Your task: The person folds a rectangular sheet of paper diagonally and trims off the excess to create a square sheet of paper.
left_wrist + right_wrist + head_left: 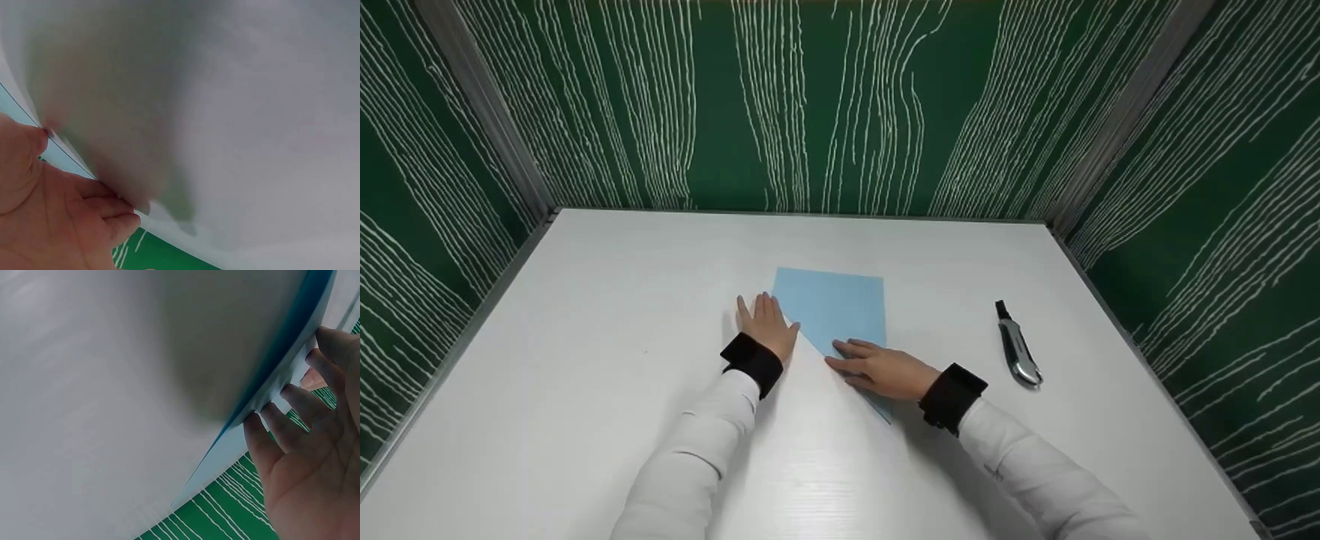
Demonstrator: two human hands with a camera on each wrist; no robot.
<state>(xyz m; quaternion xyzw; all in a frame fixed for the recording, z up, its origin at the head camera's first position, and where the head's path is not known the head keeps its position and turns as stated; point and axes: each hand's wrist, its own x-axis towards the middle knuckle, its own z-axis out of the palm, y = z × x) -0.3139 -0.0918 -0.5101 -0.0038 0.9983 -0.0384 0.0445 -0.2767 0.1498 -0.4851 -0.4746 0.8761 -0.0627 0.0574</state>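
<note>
A light blue paper (840, 311) lies folded on the white table (585, 315), with a diagonal crease running from its left edge down to the near right. My left hand (766, 327) lies flat with straight fingers at the paper's left edge; in the left wrist view its fingers (107, 205) touch the paper's edge (62, 154). My right hand (877, 367) presses flat on the paper's near part along the crease. The right wrist view shows its fingertips (292, 402) on the blue paper (225, 455).
A grey and black utility knife (1018, 349) lies on the table to the right of the paper. Green patterned walls (840, 105) enclose the table at the back and on both sides.
</note>
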